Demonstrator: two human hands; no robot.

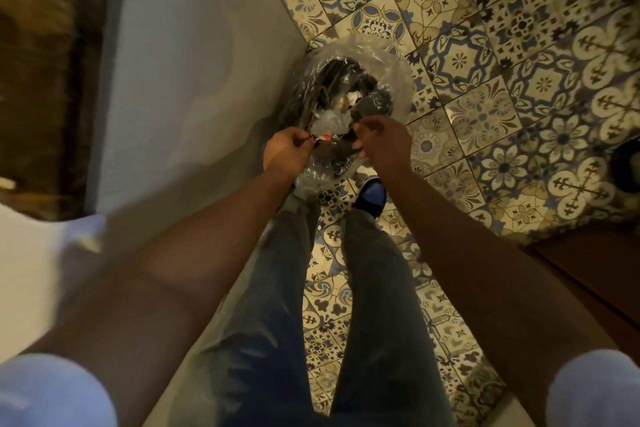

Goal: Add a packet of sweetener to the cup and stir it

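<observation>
So the sweetener packet [320, 139], or what's left of it, is the tiny scrap with a red-orange mark pinched at the fingertips of the left hand [287, 149], right over the mouth of the trash bin [346, 104]. It's too small and blurry to say whether it's the whole packet or just a torn-off strip, and I can't tell if it's empty. No cup anywhere in view, so I can't say how the stirring part stands.

The right hand [375, 142] is just beside it, fingers curled in with the tips pinched together. Whether it has the other end of the packet or a bit of the bin liner [398, 66], honestly can't tell.

Handling-wise I'd guess this thing weighs basically nothing: thin paper, floppy, tears easily, and light enough to flutter sideways when dropped. Best hold is a fingertip pinch on a flat edge, and let go low over the opening so it doesn't miss.

Going outward: the bin is lined with a clear crinkly plastic bag and has white crumpled rubbish and dark stuff inside. It sits tucked against a pale wall [194, 62] on a patterned blue-and-cream tile floor [502, 80]. The person's jeans [277, 288] and a blue shoe [372, 194] show below, the shoe near the bin's base.
</observation>
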